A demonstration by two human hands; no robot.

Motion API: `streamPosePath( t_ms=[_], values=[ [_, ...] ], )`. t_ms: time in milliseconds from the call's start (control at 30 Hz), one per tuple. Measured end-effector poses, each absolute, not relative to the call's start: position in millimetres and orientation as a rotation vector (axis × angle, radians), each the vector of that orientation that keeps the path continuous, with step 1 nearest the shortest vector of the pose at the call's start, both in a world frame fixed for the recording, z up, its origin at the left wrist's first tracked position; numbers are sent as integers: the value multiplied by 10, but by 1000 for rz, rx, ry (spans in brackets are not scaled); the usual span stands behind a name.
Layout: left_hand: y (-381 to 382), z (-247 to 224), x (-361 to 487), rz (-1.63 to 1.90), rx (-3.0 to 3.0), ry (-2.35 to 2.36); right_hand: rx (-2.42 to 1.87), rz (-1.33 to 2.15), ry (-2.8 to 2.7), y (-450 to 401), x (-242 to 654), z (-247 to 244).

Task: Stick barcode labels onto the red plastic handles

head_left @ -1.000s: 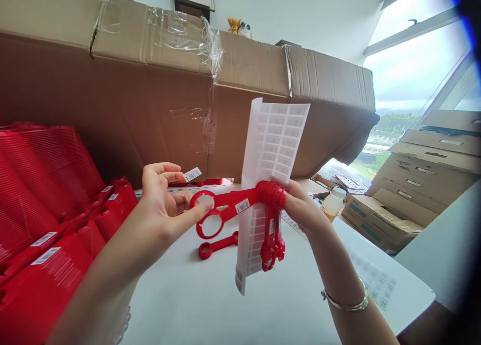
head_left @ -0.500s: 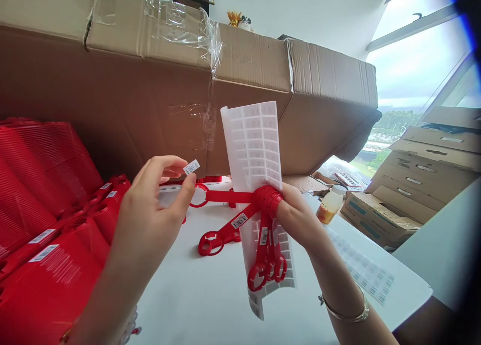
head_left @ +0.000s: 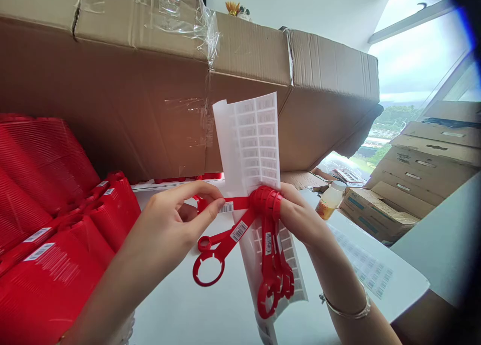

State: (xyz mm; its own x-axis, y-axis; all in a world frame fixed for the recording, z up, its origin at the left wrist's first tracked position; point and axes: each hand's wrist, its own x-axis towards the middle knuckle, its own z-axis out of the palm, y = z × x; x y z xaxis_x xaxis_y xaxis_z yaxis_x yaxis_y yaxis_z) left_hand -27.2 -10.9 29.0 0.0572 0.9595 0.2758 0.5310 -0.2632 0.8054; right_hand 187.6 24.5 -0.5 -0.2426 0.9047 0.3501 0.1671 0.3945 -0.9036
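Observation:
Thumb and fingertips of my left hand [head_left: 184,212] pinch a small white barcode sticker [head_left: 226,207], which lies against the flat handle of a red plastic ring wrench. My right hand [head_left: 298,212] is closed round a bunch of these red ring wrenches [head_left: 265,202], their ring ends fanned out to the left and downward. Several handles carry barcode stickers, such as the lower-left one [head_left: 239,231]. A curled sheet of barcode labels [head_left: 259,139] is held behind the bunch in the same hand. Most of the right fingers are hidden by the wrenches and sheet.
Stacks of red plastic parts [head_left: 45,175] with barcode labels stand at the left. A large taped cardboard box [head_left: 150,109] spans the back. On the white table [head_left: 173,305] lie another label sheet [head_left: 363,260] and a bottle [head_left: 330,200]. Cartons [head_left: 376,210] stand at the right.
My left hand has moved right, bringing the sticker from the air onto a red handle. The wrench bunch has turned slightly, and its hanging ends sit lower.

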Motion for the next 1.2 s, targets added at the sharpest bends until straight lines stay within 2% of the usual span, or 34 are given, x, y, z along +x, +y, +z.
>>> streamPosePath(
  t_ms=[1033,1200],
  values=[
    [-29,238,-271,1048,1864,1555,-935,980,-1679,270,1866,-12],
    [96,136,-292,1155,1922,1528,-910,946,-1689,245,1860,2]
  ],
)
